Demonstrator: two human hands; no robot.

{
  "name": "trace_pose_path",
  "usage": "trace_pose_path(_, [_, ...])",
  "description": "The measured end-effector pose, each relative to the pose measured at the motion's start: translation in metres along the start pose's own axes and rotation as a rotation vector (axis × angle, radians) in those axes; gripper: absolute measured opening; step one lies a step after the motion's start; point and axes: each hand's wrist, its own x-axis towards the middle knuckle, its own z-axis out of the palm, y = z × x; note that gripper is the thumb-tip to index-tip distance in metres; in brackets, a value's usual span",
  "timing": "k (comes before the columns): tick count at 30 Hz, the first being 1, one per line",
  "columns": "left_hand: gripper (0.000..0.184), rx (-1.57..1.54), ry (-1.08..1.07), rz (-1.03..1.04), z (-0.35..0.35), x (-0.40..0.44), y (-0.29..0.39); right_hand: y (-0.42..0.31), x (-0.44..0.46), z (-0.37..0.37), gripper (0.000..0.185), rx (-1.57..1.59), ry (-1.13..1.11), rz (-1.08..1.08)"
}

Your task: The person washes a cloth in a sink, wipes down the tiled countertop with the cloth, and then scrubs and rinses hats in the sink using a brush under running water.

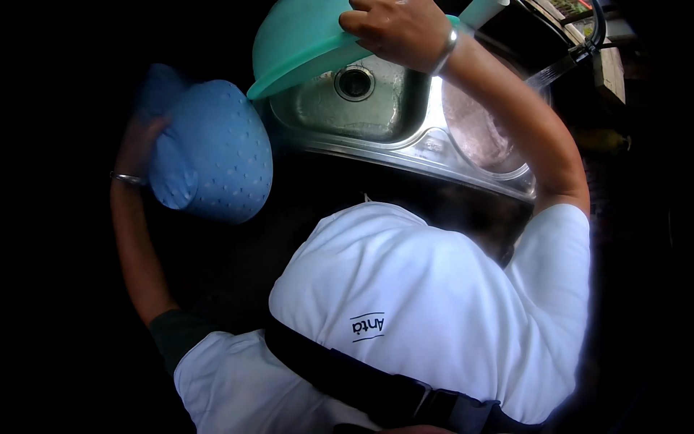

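My left hand point(147, 137), dim and slightly blurred, is closed on a blue colander point(228, 148) dotted with small holes. The colander is tilted, off the left end of the steel sink point(416, 148). At the top, the closed fingers of my right hand point(401, 30) grip the rim of a teal plastic basin point(300, 47). This basin is tipped on its side over the sink's left bowl, whose drain point(354, 83) shows below the rim. Each wrist wears a silver bangle.
The sink's right bowl point(477, 126) holds cloudy liquid, partly behind my right forearm. A dark tap point(584, 52) and wooden pieces point(609, 74) are at the upper right. Deep shadow hides the surroundings on the left.
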Motion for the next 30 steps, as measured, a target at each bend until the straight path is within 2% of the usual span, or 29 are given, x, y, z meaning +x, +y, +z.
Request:
trace_pose_path(5, [0.058, -0.025, -0.022, 0.053, 0.005, 0.000, 0.014, 0.019, -0.003, 0.011, 0.008, 0.133, 0.373, 0.266])
trace_pose_path(8, [0.056, -0.053, -0.025, 0.128, 0.006, 0.006, 0.008, 0.038, -0.009, 0.040, 0.010, 0.232, 0.297, 0.640])
trace_pose_path(10, [0.056, -0.028, -0.011, 0.154, 0.006, 0.013, 0.003, 0.032, -0.021, 0.052, 0.016, 0.517, 0.278, 0.833])
trace_pose_path(11, [0.062, 0.020, -0.023, 0.229, 0.000, 0.029, -0.009, 0.031, -0.028, 0.057, 0.019, 0.656, 0.275, 0.924])
trace_pose_path(12, [0.064, 0.077, -0.017, 0.234, 0.006, 0.028, 0.007, 0.040, -0.037, 0.068, 0.027, 0.739, 0.169, 1.019])
trace_pose_path(14, [0.068, 0.199, -0.011, 0.213, 0.027, 0.013, 0.050, 0.043, -0.058, 0.090, 0.033, 0.795, 0.216, 1.058])
trace_pose_path(15, [0.070, 0.220, -0.079, 0.283, 0.031, 0.019, 0.054, 0.037, -0.061, 0.097, 0.032, 0.819, 0.283, 1.083])
trace_pose_path(16, [0.069, 0.111, -0.151, 0.429, 0.044, -0.014, 0.097, 0.031, -0.071, 0.075, 0.033, 0.879, 0.335, 1.074])
trace_pose_path(17, [0.071, 0.209, -0.198, 0.414, 0.051, -0.017, 0.109, 0.022, -0.070, 0.072, 0.033, 0.910, 0.341, 1.093])
trace_pose_path(18, [0.074, 0.298, -0.263, 0.396, 0.055, -0.011, 0.113, 0.009, -0.065, 0.070, 0.033, 0.937, 0.333, 1.131])
trace_pose_path(20, [0.079, 0.284, -0.528, 0.404, 0.067, -0.018, 0.136, -0.021, -0.055, 0.036, 0.034, 0.981, 0.372, 1.144])
trace_pose_path(21, [0.082, 0.369, -0.493, 0.389, 0.082, -0.024, 0.150, -0.027, -0.057, 0.022, 0.033, 0.940, 0.400, 1.154])
trace_pose_path(23, [0.082, 0.795, -0.383, 0.433, 0.091, -0.009, 0.192, -0.012, -0.040, -0.012, 0.035, 0.882, 0.459, 1.149])
trace_pose_path(24, [0.083, 0.985, -0.308, 0.474, 0.096, 0.011, 0.192, -0.007, -0.030, -0.016, 0.037, 0.852, 0.444, 1.143])
trace_pose_path(26, [0.086, 1.280, -0.186, 0.476, 0.101, -0.001, 0.212, -0.006, -0.014, -0.036, 0.041, 0.815, 0.361, 1.169])
trace_pose_path(28, [0.087, 1.339, -0.086, 0.655, 0.096, -0.009, 0.217, -0.003, -0.002, -0.052, 0.045, 0.672, 0.282, 1.160])
trace_pose_path(29, [0.086, 1.370, -0.085, 0.655, 0.097, -0.013, 0.221, -0.003, -0.003, -0.066, 0.049, 0.659, 0.226, 1.163])
trace_pose_path(30, [0.081, 1.276, -0.015, 0.731, 0.113, 0.002, 0.202, 0.003, -0.011, -0.055, 0.049, 0.607, 0.261, 1.134])
